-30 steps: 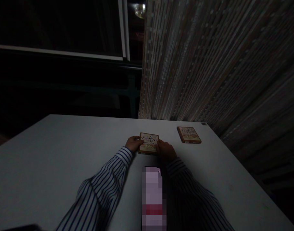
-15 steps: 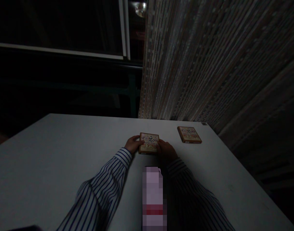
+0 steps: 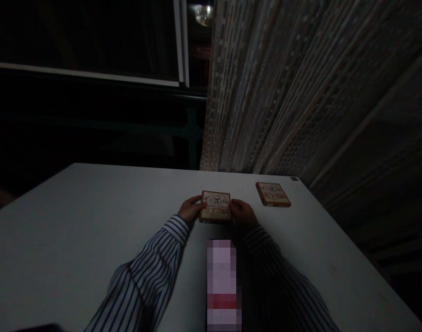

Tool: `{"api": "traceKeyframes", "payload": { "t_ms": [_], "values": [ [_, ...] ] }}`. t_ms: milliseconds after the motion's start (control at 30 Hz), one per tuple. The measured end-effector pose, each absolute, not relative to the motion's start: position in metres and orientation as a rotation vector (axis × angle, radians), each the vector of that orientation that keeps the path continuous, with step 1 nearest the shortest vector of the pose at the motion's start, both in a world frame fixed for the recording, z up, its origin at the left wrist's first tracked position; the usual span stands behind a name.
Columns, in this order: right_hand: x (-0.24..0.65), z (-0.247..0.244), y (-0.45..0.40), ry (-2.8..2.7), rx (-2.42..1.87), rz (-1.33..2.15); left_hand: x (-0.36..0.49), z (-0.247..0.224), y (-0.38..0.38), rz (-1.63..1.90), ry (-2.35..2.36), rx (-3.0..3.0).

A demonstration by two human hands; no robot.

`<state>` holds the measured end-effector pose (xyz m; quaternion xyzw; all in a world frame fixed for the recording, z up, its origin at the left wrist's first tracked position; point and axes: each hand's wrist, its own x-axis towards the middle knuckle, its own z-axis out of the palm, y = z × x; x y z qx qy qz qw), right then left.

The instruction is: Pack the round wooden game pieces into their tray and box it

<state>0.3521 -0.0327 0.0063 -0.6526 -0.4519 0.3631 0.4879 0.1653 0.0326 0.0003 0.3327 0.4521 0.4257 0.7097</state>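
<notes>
A flat square box [image 3: 216,210] with brown edges and a pale cover printed with dark brush lettering is between my two hands, above or on the table. My left hand [image 3: 190,208] grips its left edge, thumb on the cover and fingers at the side. On the opposite edge, my right hand [image 3: 243,214] pinches the box the same way, in deep shadow. A second flat box [image 3: 273,194] of matching look lies on the table to the right, apart from my hands.
The white table [image 3: 110,198] spans the view, with a small dark label [image 3: 294,178] at its far right corner. A pixelated pinkish object [image 3: 223,276] is near me, between my forearms. A string curtain [image 3: 266,83] hangs behind the table, beside a dark window [image 3: 83,37].
The held box looks slightly larger and more turned up towards me. My right hand has shifted a little to the right, baring more of the cover. The second box stays put.
</notes>
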Motion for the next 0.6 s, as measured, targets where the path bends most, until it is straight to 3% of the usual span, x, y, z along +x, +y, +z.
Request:
{"api": "traceKeyframes", "payload": {
  "t_ms": [600],
  "values": [
    [0.342,0.020,-0.036,-0.793,-1.105,1.349,0.153,0.027,0.013,0.829,0.778,0.611]
  ]
}}
